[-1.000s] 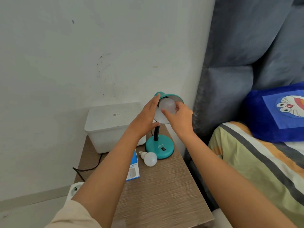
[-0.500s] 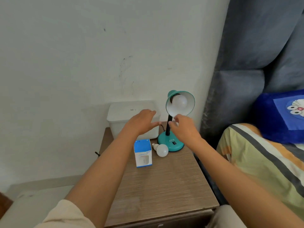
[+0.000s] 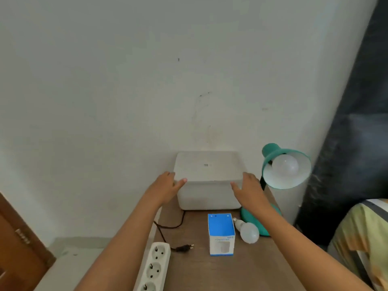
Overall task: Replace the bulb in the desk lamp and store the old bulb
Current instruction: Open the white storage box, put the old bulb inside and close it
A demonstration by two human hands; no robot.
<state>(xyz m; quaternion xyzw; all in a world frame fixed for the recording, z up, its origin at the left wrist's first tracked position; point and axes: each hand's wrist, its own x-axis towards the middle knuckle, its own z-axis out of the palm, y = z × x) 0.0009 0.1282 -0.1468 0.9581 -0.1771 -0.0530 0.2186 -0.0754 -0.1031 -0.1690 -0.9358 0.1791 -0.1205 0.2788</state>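
A teal desk lamp [image 3: 281, 162] stands at the back right of the wooden bedside table [image 3: 210, 271], with a white bulb [image 3: 285, 166] in its shade. A second white bulb [image 3: 247, 231] lies on the table beside the lamp's base. A blue and white bulb carton [image 3: 221, 234] stands upright just left of it. A white lidded storage box [image 3: 207, 179] sits against the wall. My left hand [image 3: 168, 185] is open at the box's left front corner. My right hand [image 3: 246, 187] is open at its right front corner. Whether the hands touch the lid is unclear.
A white power strip [image 3: 154, 267] lies at the table's left edge, with a loose black plug [image 3: 185, 247] and cord beside it. A grey headboard [image 3: 352, 143] and a striped pillow [image 3: 365, 234] are at the right. A brown wooden door [image 3: 19, 244] shows at the lower left.
Both hands left the lamp's shade and bulb and moved left to the storage box's front corners. The view swung left, showing the power strip and plug.
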